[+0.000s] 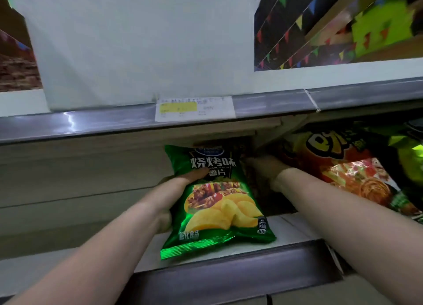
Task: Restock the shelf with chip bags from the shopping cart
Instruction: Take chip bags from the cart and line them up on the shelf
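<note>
While my left hand (170,197) grips the green chip bag (217,201), thumb across its front, my right hand (266,169) reaches behind it, fingers hidden.

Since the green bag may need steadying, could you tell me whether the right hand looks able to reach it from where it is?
Probably yes. The right hand sits on the same shelf just beside the green chip bag, which the left hand grips, and nothing shows between them; the orange bag lies on its far side.
</note>
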`<state>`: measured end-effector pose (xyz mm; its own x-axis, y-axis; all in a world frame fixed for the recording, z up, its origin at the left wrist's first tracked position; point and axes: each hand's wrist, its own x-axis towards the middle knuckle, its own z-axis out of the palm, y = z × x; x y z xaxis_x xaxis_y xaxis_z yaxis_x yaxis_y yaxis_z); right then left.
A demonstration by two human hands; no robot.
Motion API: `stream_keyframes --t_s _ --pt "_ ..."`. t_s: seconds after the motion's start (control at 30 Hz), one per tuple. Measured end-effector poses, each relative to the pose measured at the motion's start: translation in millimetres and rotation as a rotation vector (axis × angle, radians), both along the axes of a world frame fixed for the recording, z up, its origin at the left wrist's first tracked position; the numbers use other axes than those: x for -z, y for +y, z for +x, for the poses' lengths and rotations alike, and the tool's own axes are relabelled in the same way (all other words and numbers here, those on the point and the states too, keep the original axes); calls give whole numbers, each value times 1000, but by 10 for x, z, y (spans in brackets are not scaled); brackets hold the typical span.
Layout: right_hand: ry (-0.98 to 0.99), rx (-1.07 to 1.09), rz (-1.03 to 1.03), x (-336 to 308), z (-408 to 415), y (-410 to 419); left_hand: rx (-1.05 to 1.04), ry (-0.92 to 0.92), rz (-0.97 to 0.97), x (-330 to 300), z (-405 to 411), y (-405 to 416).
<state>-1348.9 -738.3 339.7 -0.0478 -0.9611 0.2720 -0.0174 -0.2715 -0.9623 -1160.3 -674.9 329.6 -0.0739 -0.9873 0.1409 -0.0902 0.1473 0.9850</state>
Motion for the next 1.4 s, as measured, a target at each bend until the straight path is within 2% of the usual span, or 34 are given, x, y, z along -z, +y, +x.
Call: stream_keyframes --t_s 0.07,0.23,0.57,0.77,0.9,1.0,1.13,1.4 --pt "21 71 -25 35 -89 142 -1 99 23 6 -146 -20" --pt "140 -12 19 220 -291 312 -57 171 -55 25 -364 -245" --pt "333 80 -176 236 -151 220 -57 -240 -174 21 -298 -430" --pt "385 132 -187 255 -140 180 -122 -255 -157 53 -356 -447" --pt "654 320 -299 195 -83 371 -306 -300 -165 1 -427 -343" --pt "759 350 -401 142 4 562 -409 -274 -222 -9 -401 -235" --pt "720 263 -462 104 127 756 -496 -186 -303 7 -229 -19" --pt "694 -67 -619 150 707 999 -797 -60 -413 199 491 480"
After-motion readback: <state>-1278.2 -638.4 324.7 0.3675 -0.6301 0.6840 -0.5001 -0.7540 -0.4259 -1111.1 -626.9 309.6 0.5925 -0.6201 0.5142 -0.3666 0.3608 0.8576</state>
